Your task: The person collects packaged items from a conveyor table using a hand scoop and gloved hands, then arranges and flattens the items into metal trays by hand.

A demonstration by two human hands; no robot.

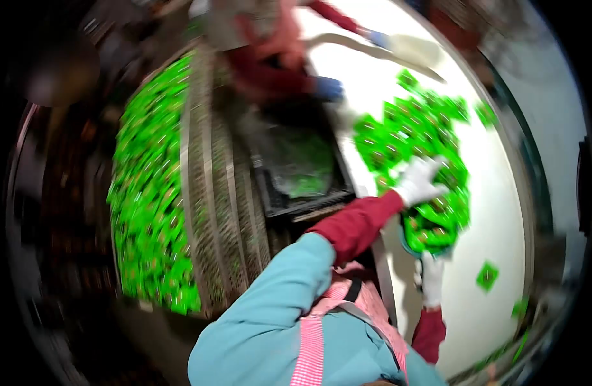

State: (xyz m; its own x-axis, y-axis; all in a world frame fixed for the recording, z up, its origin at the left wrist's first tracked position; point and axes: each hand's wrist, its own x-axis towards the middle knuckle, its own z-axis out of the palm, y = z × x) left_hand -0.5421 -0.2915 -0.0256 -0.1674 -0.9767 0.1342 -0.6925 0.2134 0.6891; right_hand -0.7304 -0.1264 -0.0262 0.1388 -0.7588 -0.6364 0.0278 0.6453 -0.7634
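My left hand [421, 181], in a white glove, lies over a pile of small shiny green packets [408, 128] on the white table, its fingers spread and touching the packets. Nearer to me, my right hand [431, 280], also white-gloved, is closed at the near edge of a blue-rimmed scoop [405, 243]. Green packets fill the scoop and hide most of it, and they merge with the pile beyond. The handle under my right hand cannot be made out. A single green packet [488, 275] lies to the right of the scoop.
A black crate [277, 209] with a clear plastic liner stands left of the white table [495, 212]. Further left, a large bin holds many green packets [151, 186] beside a slatted metal surface [209, 193]. Opposite, a co-worker's blue-gloved hand [376, 38] holds a pale scoop [415, 50].
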